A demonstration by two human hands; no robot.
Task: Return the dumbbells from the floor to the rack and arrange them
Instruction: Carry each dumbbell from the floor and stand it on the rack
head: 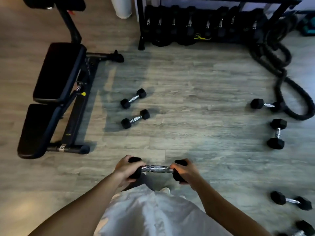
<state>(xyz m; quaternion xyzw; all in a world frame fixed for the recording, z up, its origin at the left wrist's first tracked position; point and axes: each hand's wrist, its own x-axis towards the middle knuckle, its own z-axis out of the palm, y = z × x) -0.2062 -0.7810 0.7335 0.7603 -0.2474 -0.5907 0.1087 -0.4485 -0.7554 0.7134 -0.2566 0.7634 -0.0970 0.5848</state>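
Both hands — left hand [127, 169], right hand [186, 172] — have fingers wrapped around the ends of one dumbbell [157, 168], held level above the floor [196, 92]; the rack [204, 23] stands well ahead.

Home gym: dumbbell rack [213, 26]; bench [56, 72] (padded); battle rope [279, 65].

Black padded bench [56, 86] sits on the left of the wood floor [196, 92], with a little yellow knob [83, 94] on its frame. Thick black rope [279, 68] is coiled up on the right. White cylinder [121, 7] at the top, maybe a bin, too blurry to say.
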